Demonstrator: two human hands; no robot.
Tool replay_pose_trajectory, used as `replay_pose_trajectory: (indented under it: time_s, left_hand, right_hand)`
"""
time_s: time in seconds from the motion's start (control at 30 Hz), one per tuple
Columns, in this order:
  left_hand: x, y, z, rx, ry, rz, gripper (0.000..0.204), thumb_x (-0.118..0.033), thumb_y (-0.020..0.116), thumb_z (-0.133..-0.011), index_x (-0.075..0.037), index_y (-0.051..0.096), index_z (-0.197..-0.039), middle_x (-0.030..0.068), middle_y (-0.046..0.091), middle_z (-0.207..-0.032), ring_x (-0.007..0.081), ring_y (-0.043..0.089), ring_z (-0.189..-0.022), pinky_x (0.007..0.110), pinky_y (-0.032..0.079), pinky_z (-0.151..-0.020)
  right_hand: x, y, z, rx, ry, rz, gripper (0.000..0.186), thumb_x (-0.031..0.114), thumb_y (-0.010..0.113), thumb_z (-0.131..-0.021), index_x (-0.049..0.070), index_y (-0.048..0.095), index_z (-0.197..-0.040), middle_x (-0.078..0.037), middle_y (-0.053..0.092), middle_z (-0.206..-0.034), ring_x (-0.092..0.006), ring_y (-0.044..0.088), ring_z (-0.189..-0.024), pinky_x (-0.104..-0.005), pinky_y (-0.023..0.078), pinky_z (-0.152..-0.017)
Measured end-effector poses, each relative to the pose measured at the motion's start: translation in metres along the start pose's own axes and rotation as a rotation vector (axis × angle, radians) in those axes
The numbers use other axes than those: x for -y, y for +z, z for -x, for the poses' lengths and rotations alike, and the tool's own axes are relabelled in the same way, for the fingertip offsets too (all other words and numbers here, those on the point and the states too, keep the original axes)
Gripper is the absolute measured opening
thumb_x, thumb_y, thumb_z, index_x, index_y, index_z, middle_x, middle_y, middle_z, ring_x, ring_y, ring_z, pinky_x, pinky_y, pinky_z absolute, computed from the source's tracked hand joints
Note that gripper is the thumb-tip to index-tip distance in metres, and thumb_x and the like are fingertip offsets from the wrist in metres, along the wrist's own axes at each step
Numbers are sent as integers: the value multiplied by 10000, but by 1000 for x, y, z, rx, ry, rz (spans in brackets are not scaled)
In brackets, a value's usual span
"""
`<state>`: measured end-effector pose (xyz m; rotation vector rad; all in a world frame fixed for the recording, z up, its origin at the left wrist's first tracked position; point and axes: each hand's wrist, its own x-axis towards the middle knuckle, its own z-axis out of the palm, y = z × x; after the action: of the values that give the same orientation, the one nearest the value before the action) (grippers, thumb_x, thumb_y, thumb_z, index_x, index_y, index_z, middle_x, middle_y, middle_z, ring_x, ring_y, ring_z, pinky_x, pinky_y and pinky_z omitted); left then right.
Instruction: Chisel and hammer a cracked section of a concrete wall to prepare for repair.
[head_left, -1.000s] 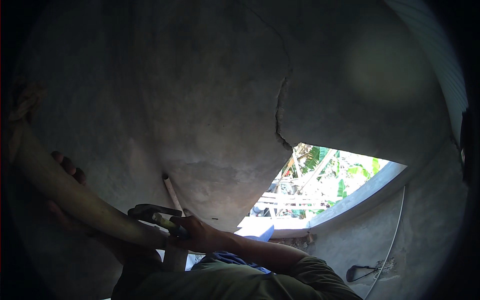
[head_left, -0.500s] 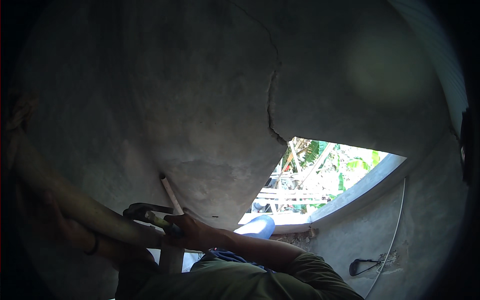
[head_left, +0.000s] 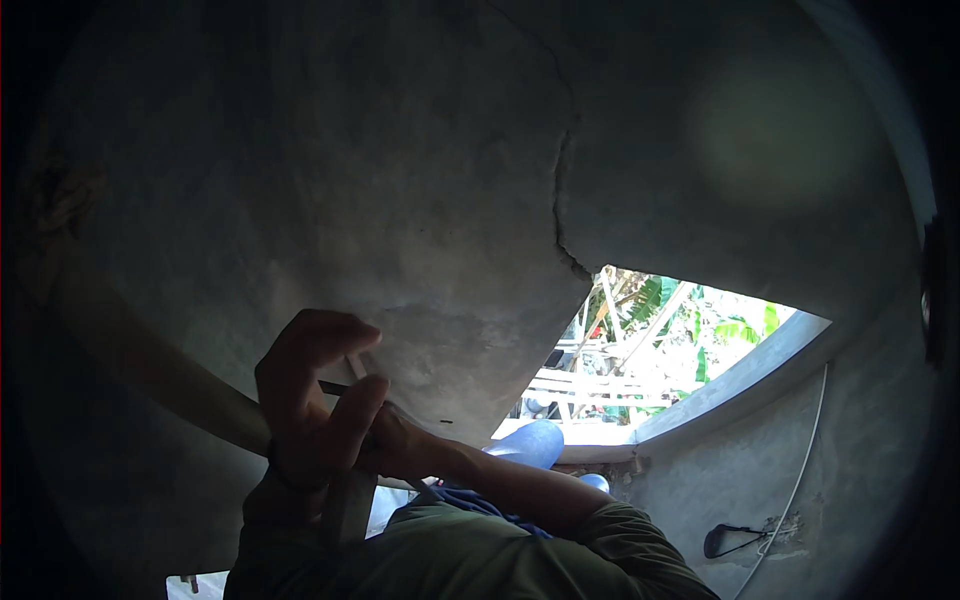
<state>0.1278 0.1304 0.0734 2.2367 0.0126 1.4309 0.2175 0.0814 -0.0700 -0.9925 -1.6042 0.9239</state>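
My left hand is raised at lower centre, fingers curved and apart, with nothing visible between them. Behind it, my right hand is closed on a hammer, largely hidden; a dark part of the hammer shows between the left fingers. A long, pale, curved pole runs from the rough, knotted material at far left down behind my left hand. An upright board stands below my hands. A pale pipe is partly visible behind my left fingertips.
A grey concrete surface with a long crack curves around me. At right, an angled opening shows foliage and poles outside. A white cable hangs by a black handled object on the right wall. A blue rounded object lies by the opening.
My left hand has left the pole at the left and risen to the centre, in front of my right hand and the hammer. My right hand stays about in place.
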Motion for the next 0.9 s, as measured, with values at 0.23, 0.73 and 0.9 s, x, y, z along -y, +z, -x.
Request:
replay_pose_trajectory:
  time_s: [0.23,0.73,0.9]
  left_hand:
    - [4,14,-5,23,-210,-147,396,-166,649,-722,-18,555,-1077,106,555,-1088,230,538,-1007,375,424,-845]
    - [10,49,2,566,-531,252,509,-122,688,-755,23,455,-1184,171,614,-1061,277,623,-971,370,478,-844]
    - [10,49,4,391,-285,69,386,-97,687,-737,18,511,-1061,131,622,-905,267,643,-840,343,502,-755]
  right_hand:
    - [17,-20,14,-113,401,-32,449,297,658,-815,-25,544,-1105,-109,617,-708,-155,605,-579,-310,476,-523]
    - [125,-95,7,-688,68,279,349,276,739,-748,6,571,-890,-77,651,-737,-126,645,-688,-290,506,-597]
    - [125,-87,-2,-671,-132,426,447,343,770,-712,-22,585,-892,-130,618,-686,-219,648,-600,-336,504,-531]
